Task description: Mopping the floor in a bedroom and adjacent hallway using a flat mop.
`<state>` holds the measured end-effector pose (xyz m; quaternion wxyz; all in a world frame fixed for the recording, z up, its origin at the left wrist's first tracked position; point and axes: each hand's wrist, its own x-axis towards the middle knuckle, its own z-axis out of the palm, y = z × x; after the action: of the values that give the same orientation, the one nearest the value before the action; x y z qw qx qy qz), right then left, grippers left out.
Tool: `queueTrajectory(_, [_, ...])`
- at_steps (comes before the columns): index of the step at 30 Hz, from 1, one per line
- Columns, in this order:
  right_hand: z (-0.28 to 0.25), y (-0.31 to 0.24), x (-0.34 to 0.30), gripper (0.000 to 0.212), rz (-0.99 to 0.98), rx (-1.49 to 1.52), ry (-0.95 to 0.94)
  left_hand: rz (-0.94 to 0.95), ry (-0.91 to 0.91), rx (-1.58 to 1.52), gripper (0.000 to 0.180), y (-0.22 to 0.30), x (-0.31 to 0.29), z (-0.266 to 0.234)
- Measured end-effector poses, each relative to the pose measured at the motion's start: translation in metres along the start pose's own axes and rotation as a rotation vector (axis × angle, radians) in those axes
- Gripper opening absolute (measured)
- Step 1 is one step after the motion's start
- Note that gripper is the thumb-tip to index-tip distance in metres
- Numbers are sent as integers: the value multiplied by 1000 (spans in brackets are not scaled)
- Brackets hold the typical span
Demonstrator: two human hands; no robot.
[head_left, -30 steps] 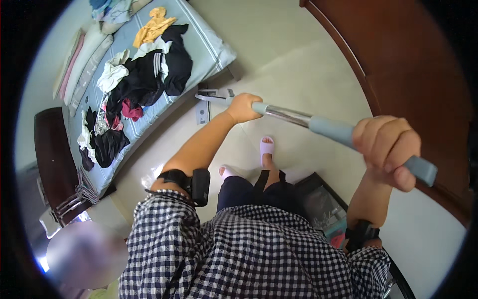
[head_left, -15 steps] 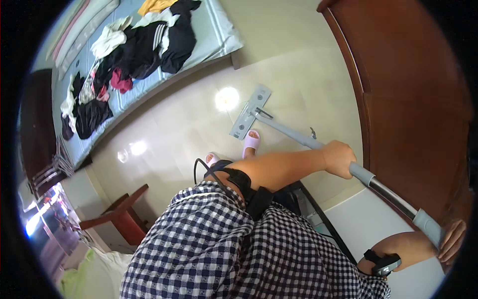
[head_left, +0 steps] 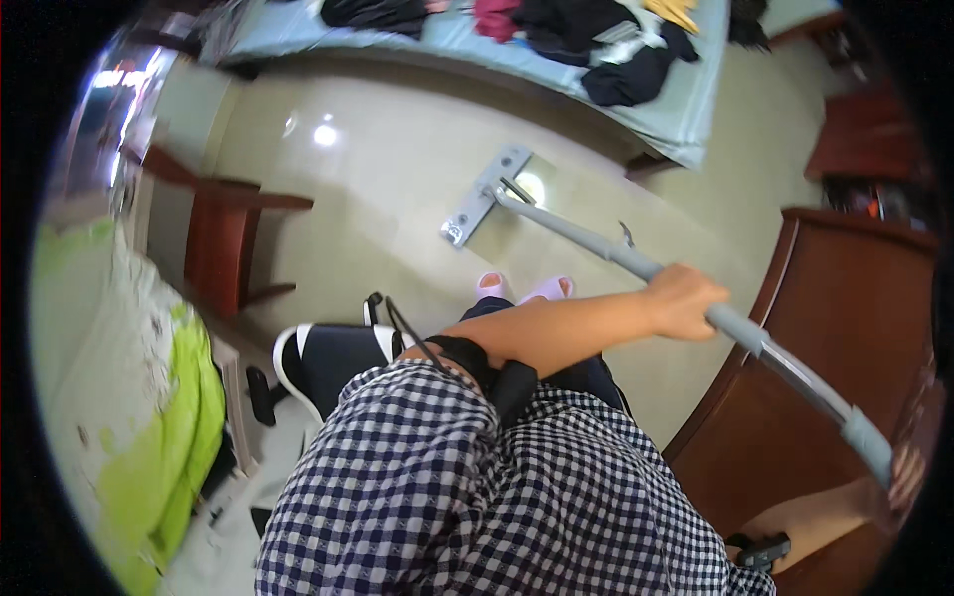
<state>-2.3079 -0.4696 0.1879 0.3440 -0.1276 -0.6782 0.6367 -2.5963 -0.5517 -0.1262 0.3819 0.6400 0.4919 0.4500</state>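
A flat mop point(head_left: 568, 229) with a grey handle slants across the view from the floor up to the lower right. Its grey rectangular head point(head_left: 475, 211) rests on the shiny floor, beyond my feet in pink slippers point(head_left: 549, 289). My left hand point(head_left: 686, 301) is wrapped round the middle of the handle, below its bare metal section. Near the handle's upper end, at the right rim, my right hand point(head_left: 906, 477) grips the grey sleeve; its fingers are partly lost in the dark edge.
A bed point(head_left: 686, 124) strewn with clothes point(head_left: 636, 74) spans the far side. A brown wooden cabinet point(head_left: 825, 328) stands at right. Leftward are a wooden chair point(head_left: 224, 238), a black-and-white chair point(head_left: 343, 363) close to my side, and a lime green cloth point(head_left: 184, 417).
My view and body have turned left, so the bed now lies straight ahead and the chairs show more. The mop head has swung with me along the floor. Both hands keep their grip.
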Motion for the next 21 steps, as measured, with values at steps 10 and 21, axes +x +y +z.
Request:
queueTrajectory(10, [150,165,180,16,17,191,-213,-222,755,388,19,-93,-96,-172])
queueTrajectory(21, [269,189,180,17,-125,32,-504,-372,767,473,22,-115,-196,-201])
